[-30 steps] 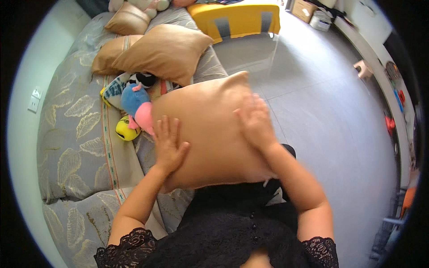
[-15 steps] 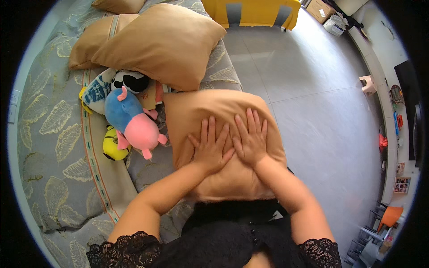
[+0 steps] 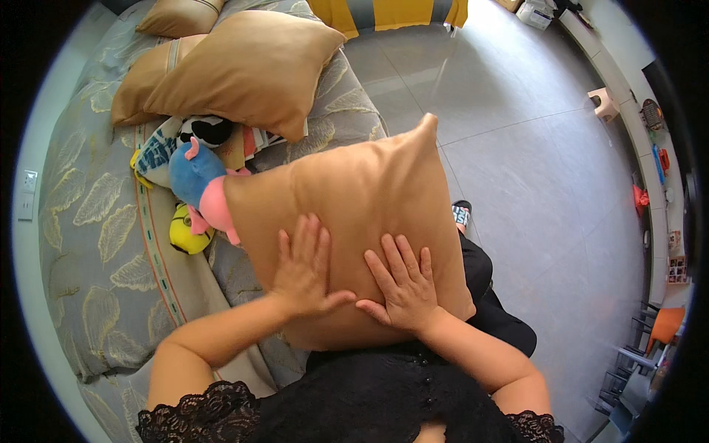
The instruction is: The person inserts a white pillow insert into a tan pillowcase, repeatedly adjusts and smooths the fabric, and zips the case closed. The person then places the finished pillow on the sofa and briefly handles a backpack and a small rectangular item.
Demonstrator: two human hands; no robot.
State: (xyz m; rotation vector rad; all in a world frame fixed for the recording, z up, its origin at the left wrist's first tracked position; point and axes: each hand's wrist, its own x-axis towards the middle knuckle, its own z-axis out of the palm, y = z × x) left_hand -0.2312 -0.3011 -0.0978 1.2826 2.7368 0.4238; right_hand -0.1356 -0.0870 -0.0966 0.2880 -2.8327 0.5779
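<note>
Both hands lie flat and spread on a tan satin cushion (image 3: pixel 354 221) that is propped against the person's lap at the edge of the bed: the left hand (image 3: pixel 304 269) and the right hand (image 3: pixel 402 284) press side by side on its lower middle, thumbs nearly touching, gripping nothing. Since the palms only push on smooth cloth, the cushion could slide off the knees toward the grey tiled floor (image 3: pixel 532 177) on the right, or tip left onto the toys. A blue and pink plush toy (image 3: pixel 199 188) touches the cushion's left edge, with a yellow plush toy (image 3: pixel 186 230) just below it and a black and white plush toy (image 3: pixel 207 131) above; a hard push could knock these about. Behind them lie two more tan cushions (image 3: pixel 244 66) on the grey leaf-patterned bedspread (image 3: pixel 88 244), crowding that side. A yellow and grey bench (image 3: pixel 391 12) stands well apart on the floor.
</note>
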